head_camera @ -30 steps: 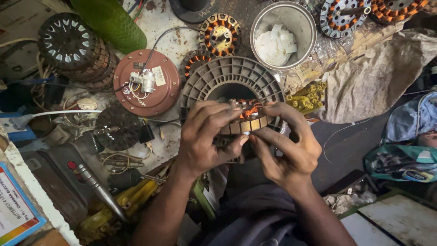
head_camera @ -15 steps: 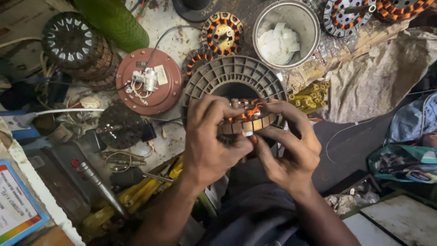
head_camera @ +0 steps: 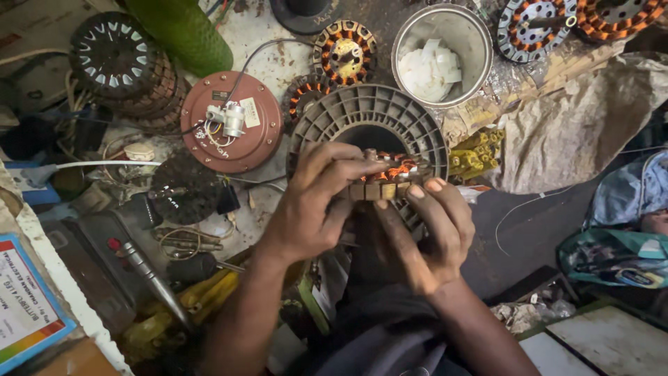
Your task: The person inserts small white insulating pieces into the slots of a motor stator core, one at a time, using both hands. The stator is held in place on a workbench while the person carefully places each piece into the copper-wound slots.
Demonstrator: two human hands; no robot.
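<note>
A small motor stator (head_camera: 387, 178) with orange copper windings is held between both my hands, low in front of me. My left hand (head_camera: 314, 207) grips its left side, fingers curled over the top. My right hand (head_camera: 426, 230) cups it from below and the right, fingertips on its metal rim. Directly behind the stator lies a large grey ribbed fan-motor housing (head_camera: 369, 115), partly hidden by my fingers.
A round reddish-brown motor cover (head_camera: 236, 139) with a white capacitor lies to the left. A steel pot (head_camera: 445, 52) holding white pieces stands behind. More wound stators (head_camera: 344, 50) lie at the back. Screwdrivers (head_camera: 149, 275) and yellow tools sit lower left; crumpled cloth (head_camera: 577, 132) at right.
Both hands have shifted slightly on the stator, the left fingers reaching further across its top. The stator stays in front of the grey housing.
</note>
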